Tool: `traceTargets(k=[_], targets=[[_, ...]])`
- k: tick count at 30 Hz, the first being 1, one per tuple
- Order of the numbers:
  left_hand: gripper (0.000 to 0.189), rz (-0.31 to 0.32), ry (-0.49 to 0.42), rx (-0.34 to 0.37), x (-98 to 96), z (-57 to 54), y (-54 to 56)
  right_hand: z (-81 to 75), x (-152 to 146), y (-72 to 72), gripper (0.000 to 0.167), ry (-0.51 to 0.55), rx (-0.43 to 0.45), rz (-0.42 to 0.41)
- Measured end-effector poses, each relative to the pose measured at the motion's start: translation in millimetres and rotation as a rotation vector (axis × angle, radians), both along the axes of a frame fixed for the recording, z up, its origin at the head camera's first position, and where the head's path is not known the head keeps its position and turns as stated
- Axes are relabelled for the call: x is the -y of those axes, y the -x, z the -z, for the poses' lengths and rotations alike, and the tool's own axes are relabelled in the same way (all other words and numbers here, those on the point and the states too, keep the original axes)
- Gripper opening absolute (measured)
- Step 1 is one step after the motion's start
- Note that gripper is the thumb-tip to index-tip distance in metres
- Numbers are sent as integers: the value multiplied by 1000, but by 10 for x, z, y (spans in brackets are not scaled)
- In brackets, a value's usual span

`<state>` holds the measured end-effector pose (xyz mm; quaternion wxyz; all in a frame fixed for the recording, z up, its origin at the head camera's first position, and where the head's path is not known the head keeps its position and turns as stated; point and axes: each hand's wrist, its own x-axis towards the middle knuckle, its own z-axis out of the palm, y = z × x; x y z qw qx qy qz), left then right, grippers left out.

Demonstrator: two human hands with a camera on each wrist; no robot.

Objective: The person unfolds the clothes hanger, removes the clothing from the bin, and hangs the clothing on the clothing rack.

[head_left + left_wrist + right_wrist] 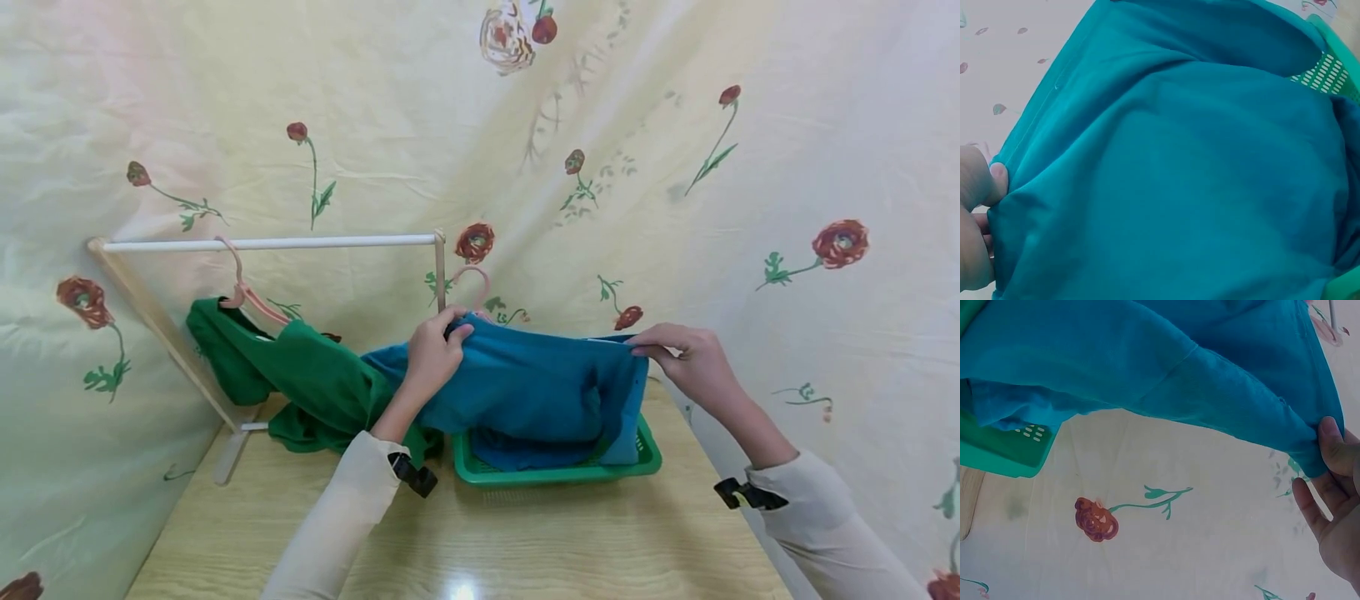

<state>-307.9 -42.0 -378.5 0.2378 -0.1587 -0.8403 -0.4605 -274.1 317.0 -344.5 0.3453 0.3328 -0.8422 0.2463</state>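
Note:
A teal-blue garment is stretched between my two hands, its edge taut along the top. My left hand pinches that edge at one end; in the left wrist view its thumb presses on the cloth. At the other end my right hand pinches a corner between thumb and fingers, also seen in the right wrist view, where the hand grips the hem. Lower folds of the garment lie in a green basket. A pink hanger shows its hook just behind my left hand.
On the left stands a small rack with a white rail and wooden posts. A green garment hangs there on another pink hanger, its lower part reaching the wooden table. A flowered cloth covers the wall behind.

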Motion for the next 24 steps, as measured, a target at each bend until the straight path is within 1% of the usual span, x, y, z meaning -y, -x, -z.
traceTargets(k=[4, 7, 14, 19, 24], targets=[[24, 9, -4, 8, -11, 3, -32, 7, 38, 9, 27, -16, -11, -7], [23, 20, 1, 9, -23, 9, -35, 12, 65, 6, 27, -24, -8, -12], [22, 32, 9, -5, -37, 15, -37, 20, 133, 21, 24, -34, 20, -2], [21, 37, 17, -2, -47, 14, -60, 30, 179, 45, 25, -35, 40, -15], [20, 41, 13, -8, -68, 7, -74, 29, 226, 72, 25, -44, 35, -27]])
